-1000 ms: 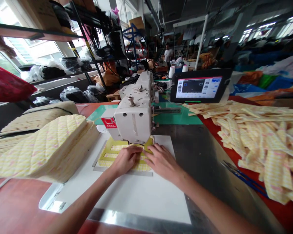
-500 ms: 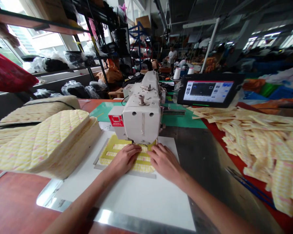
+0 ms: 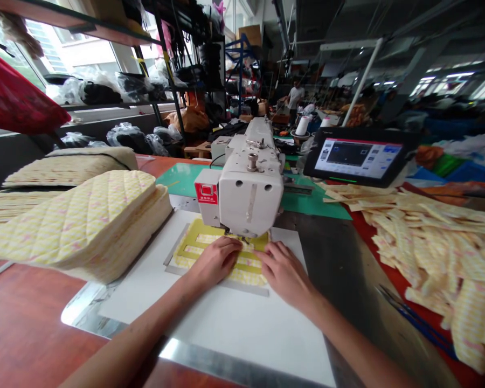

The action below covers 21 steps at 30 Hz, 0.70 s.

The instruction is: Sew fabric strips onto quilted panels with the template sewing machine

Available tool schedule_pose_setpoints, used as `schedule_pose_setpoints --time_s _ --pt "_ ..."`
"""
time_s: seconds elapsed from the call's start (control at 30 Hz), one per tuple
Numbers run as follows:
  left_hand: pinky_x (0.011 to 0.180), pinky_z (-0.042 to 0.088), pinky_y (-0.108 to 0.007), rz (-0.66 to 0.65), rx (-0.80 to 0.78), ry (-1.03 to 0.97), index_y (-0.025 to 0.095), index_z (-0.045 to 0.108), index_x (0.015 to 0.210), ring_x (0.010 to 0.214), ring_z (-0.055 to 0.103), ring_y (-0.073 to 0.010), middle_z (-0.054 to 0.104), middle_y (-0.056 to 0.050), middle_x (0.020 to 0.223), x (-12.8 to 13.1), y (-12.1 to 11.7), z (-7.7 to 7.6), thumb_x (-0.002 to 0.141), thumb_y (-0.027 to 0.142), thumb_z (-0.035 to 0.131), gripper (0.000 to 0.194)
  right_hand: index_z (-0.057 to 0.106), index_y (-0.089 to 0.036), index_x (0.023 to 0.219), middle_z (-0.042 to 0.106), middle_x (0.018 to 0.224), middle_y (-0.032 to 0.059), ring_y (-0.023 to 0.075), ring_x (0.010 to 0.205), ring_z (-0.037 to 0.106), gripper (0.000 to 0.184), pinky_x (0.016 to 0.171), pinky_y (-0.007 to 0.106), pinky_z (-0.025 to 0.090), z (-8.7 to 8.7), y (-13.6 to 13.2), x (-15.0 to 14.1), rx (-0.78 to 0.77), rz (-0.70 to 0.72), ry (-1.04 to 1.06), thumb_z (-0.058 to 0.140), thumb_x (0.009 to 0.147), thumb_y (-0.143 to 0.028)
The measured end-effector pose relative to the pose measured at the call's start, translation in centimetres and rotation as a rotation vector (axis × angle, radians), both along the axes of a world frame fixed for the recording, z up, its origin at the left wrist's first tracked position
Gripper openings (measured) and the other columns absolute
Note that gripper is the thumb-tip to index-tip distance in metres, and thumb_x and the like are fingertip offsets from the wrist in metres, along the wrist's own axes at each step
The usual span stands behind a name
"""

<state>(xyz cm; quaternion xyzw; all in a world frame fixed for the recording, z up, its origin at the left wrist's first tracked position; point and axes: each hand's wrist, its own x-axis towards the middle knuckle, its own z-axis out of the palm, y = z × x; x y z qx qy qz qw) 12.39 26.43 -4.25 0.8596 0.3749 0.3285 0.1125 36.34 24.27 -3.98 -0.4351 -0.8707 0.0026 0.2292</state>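
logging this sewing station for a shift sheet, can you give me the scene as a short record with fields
left hand: over the yellow template, fingertips by the machine head; grip unclear
right hand: at the template's right side, fingers pointing inward; grip unclear
under template: yellow-and-white patterned cloth
machine: white sewing head, red label on its left side
left side: stacked quilted pieces
right side: heap of patterned strips, blue-handled cutters
behind right: lit display, text unreadable

This is a sewing workshop. A sewing machine, thread spools and heaped cloth strips show it.
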Motion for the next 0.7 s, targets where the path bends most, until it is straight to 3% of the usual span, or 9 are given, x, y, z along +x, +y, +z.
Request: schedule_pose_setpoints --time_s 0.2,0.4,0.57,0.7 --pt "0.096 0.058 -0.034 0.053 0.024 -0.049 0.016 0.076 0.104 0.102 0.072 -0.0213 0.077 -0.010 0.111 0.8 1.2 -1.0 0.092 0.006 0.052 0.028 0.067 -0.024 0.129 0.063 0.102 0.0073 0.0257 0.098 0.057 0.038 0.090 0.042 0.052 -0.3 0.5 0.7 0.012 0.006 0.038 0.054 0.096 -0.010" --pt "0.082 0.060 -0.030 0.096 0.032 -0.053 0.017 0.078 0.100 0.086 0.072 -0.0205 0.077 -0.008 0.094 0.3 2.1 -0.7 0.088 0.003 0.055 0.029 0.070 -0.018 0.122 0.064 0.094 0.0069 0.0257 0.094 0.058 0.032 0.087 0.042 0.052 -0.6 1.0 0.0 0.060 0.042 0.036 0.052 0.097 -0.009" --pt "0.083 0.059 -0.030 0.087 0.026 -0.071 0.016 0.077 0.101 0.088 0.071 -0.0201 0.075 -0.008 0.093 -0.8 2.0 -0.4 0.087 0.000 0.053 0.033 0.071 -0.017 0.120 0.066 0.095 0.0072 0.0253 0.095 0.059 0.033 0.085 0.040 0.054 -1.0 1.1 -1.3 0.091 0.039 0.054 0.053 0.094 -0.007" --pt "0.091 0.057 -0.032 0.054 0.001 -0.077 0.017 0.075 0.102 0.098 0.071 -0.0202 0.076 -0.008 0.103 -1.3 1.3 -0.3 0.085 -0.003 0.052 0.035 0.072 -0.019 0.117 0.067 0.094 0.0068 0.0249 0.094 0.059 0.033 0.085 0.040 0.053 -0.9 0.6 -1.7 0.088 0.045 0.064 0.053 0.093 -0.005"
